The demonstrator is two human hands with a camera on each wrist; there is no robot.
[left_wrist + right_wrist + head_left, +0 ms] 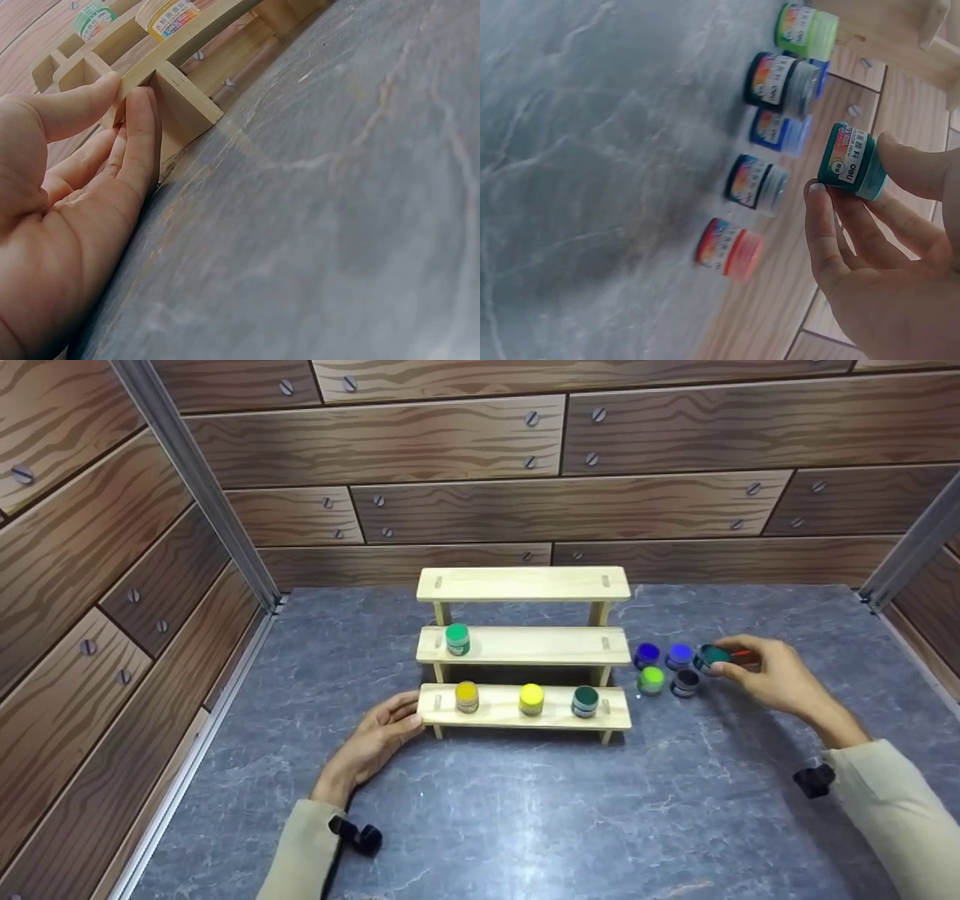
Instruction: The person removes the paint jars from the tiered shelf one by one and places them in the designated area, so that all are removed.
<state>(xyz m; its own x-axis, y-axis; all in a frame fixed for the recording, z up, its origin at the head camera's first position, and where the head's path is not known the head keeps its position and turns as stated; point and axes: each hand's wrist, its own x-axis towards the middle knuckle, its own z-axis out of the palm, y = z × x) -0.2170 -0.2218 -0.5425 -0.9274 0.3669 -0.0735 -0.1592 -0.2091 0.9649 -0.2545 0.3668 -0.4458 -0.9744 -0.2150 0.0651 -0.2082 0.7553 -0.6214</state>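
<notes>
Behind the stand (536,643) I see plank-patterned walls (465,442), and beneath it the grey marbled table (510,810). At the stand's near left corner, the left hand (379,735) pinches the end of the bottom tier (499,711), thumb above and fingers below; I'd want that pinch firm but light, so the stand doesn't slide or tip its load. Out to the right of the stand, the right hand (776,675) grasps the teal jar (847,159) between thumb and fingers, and from the right wrist view I judge it lifted off the table. Its neighbours are close, so I'd raise it straight up, level, before any sideways travel, and leave the grip on its sides so the base comes down flat. Just right of the stand, on the table, I count the dark blue jar (646,655), blue jar (679,655), lime jar (651,681) and black jar (685,684); farther right are another dark jar (754,184) and the red jar (730,250), both easy to knock. On the stand, the green jar (457,640) sits at the left of the middle tier (544,646), with the orange jar (466,697), yellow jar (531,700) and dark green jar (585,702) spaced along the bottom tier.
</notes>
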